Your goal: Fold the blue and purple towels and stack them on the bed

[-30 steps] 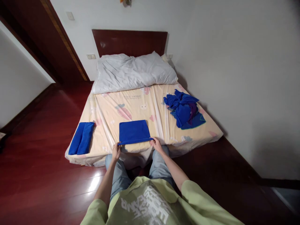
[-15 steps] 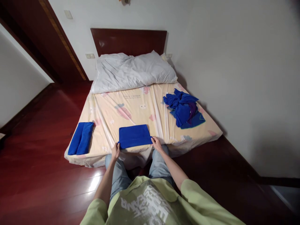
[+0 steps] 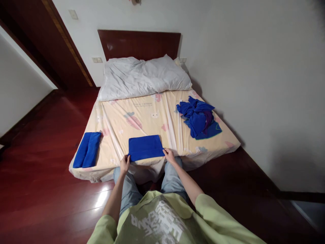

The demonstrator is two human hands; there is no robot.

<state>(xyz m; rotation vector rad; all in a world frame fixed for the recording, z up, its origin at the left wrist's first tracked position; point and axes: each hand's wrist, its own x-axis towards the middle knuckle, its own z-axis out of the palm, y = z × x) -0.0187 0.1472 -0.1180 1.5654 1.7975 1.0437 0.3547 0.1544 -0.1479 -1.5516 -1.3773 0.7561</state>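
A blue cloth (image 3: 146, 146), folded into a flat rectangle, lies at the front edge of the bed. My left hand (image 3: 125, 163) pinches its near left corner between thumb and fingers. At the near right corner, my right hand (image 3: 169, 155) grips the cloth in the same way. Off to the left lies a folded blue bundle (image 3: 87, 149) with a crease down its middle. A loose heap of blue cloths (image 3: 196, 117) sits on the right side of the bed, with a dark purple piece among them.
The bed (image 3: 152, 118) has a cream sheet with carrot prints. A crumpled white quilt or pillow (image 3: 147, 76) lies against the dark wooden headboard (image 3: 139, 44). A wall runs along the right, and reddish wooden floor (image 3: 50, 152) spreads to the left.
Almost nothing differs. Both hands keep hold of the blue cloth's near corners, and the view has shifted very slightly.
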